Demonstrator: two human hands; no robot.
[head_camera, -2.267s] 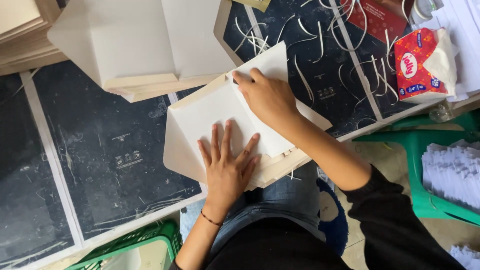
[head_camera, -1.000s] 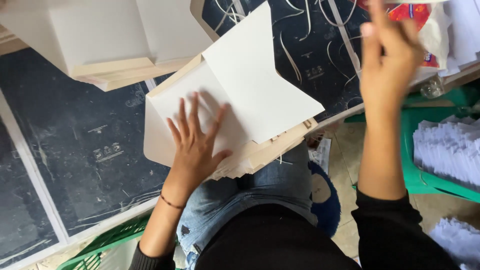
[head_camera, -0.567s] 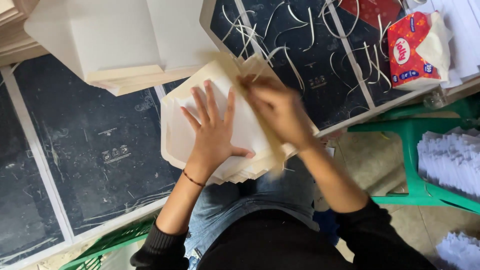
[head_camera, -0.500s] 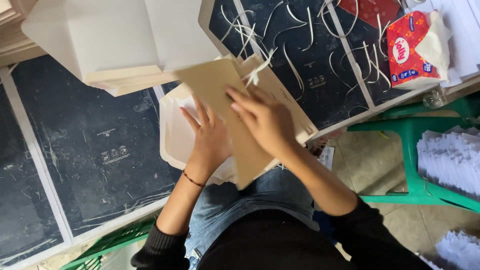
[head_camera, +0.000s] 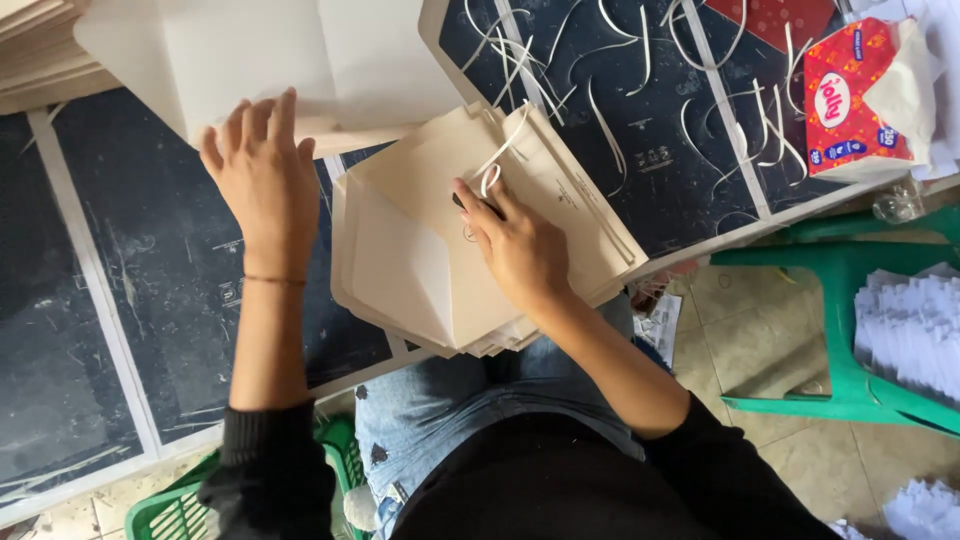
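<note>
While reaching up-left, left hand (head_camera: 262, 165) lay flat with fingers spread wide, holding nothing, fingertips on the white sheets (head_camera: 300, 60) stacked at the far edge of the dark tabletop (head_camera: 120, 300). Over to the right, right hand (head_camera: 520, 250) pressed down on the cream envelope stack (head_camera: 440, 250), grip narrow, fingers pinching what looked like a peeled white strip (head_camera: 495, 165) curling off the flap. Best done, judging by this, with firm even pressure along the flap. Further right, loose strips (head_camera: 640, 90).
</note>
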